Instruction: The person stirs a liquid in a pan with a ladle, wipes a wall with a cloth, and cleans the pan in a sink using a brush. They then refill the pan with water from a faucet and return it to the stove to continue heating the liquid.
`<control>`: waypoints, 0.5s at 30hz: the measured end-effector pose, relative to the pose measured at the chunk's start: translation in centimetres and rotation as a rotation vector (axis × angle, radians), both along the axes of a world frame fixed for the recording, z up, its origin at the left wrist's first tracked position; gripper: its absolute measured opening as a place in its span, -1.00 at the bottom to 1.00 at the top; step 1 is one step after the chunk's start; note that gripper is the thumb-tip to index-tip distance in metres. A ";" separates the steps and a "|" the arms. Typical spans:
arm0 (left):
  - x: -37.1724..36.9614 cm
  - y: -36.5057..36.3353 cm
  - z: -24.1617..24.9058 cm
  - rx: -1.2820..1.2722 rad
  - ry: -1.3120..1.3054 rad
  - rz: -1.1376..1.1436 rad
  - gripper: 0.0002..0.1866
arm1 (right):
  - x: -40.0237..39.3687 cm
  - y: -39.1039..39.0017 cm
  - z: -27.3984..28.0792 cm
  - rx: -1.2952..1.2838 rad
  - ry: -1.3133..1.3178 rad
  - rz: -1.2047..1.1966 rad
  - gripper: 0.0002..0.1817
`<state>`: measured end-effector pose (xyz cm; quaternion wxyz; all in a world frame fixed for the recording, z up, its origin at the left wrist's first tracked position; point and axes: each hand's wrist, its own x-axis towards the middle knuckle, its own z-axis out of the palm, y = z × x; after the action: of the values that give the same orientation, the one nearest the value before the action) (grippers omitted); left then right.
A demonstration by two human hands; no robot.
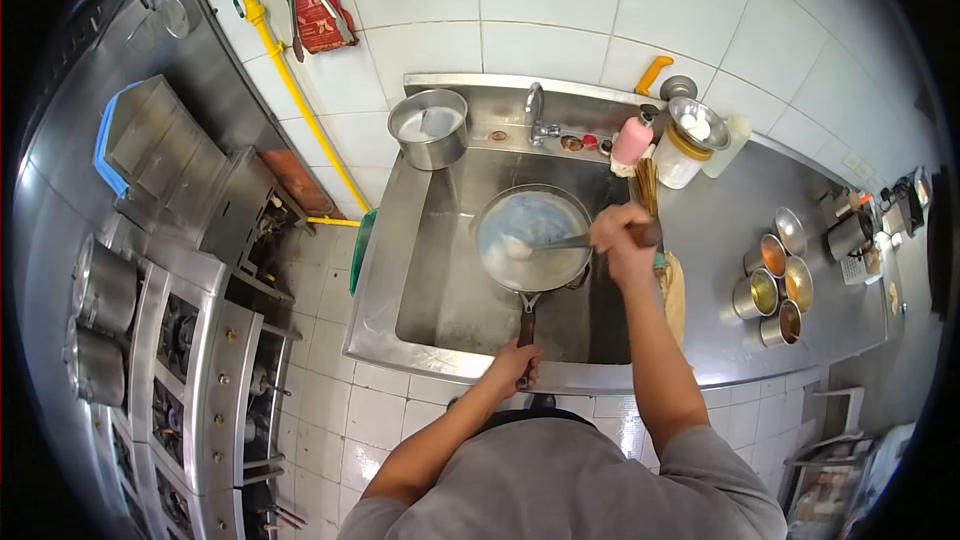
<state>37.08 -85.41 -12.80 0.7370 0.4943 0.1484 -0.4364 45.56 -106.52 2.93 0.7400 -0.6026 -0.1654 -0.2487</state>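
A round frying pan (487,278) sits in the steel sink (440,310), with cloudy bluish-white liquid (537,215) in it. My left hand (513,368) is wrapped round the pan's dark handle near the sink's front edge. In my right hand (624,235), over the sink's right side, is a ladle (560,243) with a metal shaft and a wooden handle. Its pale, rounded head dips into the liquid left of the pan's centre, so its exact shape is partly hidden. The tap (538,115) stands behind the pan.
A steel pot (428,145) stands at the sink's back left corner. Behind right are a pink pump bottle (632,140) and a jar (682,160) topped by a bowl. Several small metal cups (756,295) stand on the right counter. Left is a gas stove (205,340).
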 end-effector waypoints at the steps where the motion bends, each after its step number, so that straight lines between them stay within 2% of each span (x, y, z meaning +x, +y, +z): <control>1: 0.0 0.0 0.2 -0.001 0.001 0.007 -0.86 | 0.4 -0.8 0.6 0.180 -0.029 -0.016 -0.82; 3: 0.0 0.1 -0.2 -0.010 0.018 0.009 -0.87 | -1.0 -2.4 3.3 0.417 0.007 -0.004 -0.82; 4: -0.1 0.1 -0.5 -0.016 0.046 0.017 -0.87 | -1.7 -2.8 4.5 0.415 0.007 -0.015 -0.82; 6: -0.1 0.3 -0.6 -0.017 0.037 -0.011 -0.88 | -3.1 -3.5 6.4 0.425 -0.016 -0.266 -0.81; 7: 0.0 0.2 -0.6 -0.020 0.019 -0.026 -0.89 | -3.4 -4.1 6.9 0.424 -0.021 -0.284 -0.81; 9: 0.0 0.1 -0.4 -0.010 0.029 -0.033 -0.90 | -4.3 -5.9 7.4 0.705 -0.016 -0.537 -0.78; 10: 0.1 0.1 -0.3 0.001 0.038 -0.023 -0.90 | -4.8 -8.1 6.2 0.726 -0.002 -0.575 -0.68; 11: 0.2 0.2 -0.4 -0.003 0.033 -0.044 -0.90 | -5.4 -9.6 5.3 0.725 -0.015 -0.593 -0.68; 13: 0.1 0.3 -1.4 -0.063 0.076 -0.022 -0.91 | -7.9 -12.2 3.1 0.968 0.015 -0.658 -0.56; 15: 0.1 0.5 -3.1 -0.113 0.076 -0.064 -0.90 | -10.9 -15.9 -3.7 1.172 0.128 -0.709 -0.48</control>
<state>37.21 -84.86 -15.89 0.7434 0.4395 0.1355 -0.4857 34.66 -122.39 -0.76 0.8259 -0.1344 0.2479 -0.4882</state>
